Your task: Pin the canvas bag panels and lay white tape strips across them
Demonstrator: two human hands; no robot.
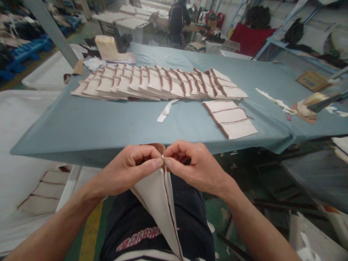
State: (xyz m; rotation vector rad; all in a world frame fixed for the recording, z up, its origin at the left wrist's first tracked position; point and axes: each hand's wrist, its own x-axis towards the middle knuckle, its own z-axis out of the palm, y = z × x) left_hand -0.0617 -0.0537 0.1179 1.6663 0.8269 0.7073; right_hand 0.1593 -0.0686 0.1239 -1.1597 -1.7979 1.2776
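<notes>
Over my lap hangs a cream fabric piece with a brown seam running down it. My left hand pinches its upper edge between thumb and forefinger. Right beside it, my right hand pinches the same edge, fingertips nearly touching the left ones. A small white bit shows between the fingertips; what it is I cannot make out. Brown material curls up behind the hands. On the blue-covered table ahead lies one separate cream panel with brown seams, and behind it a long overlapping row of similar panels.
A white strip lies near the row. Farther right are another cream strip, a cardboard box and a taped stand base. White bins holding panels stand at the left. A person stands in the background.
</notes>
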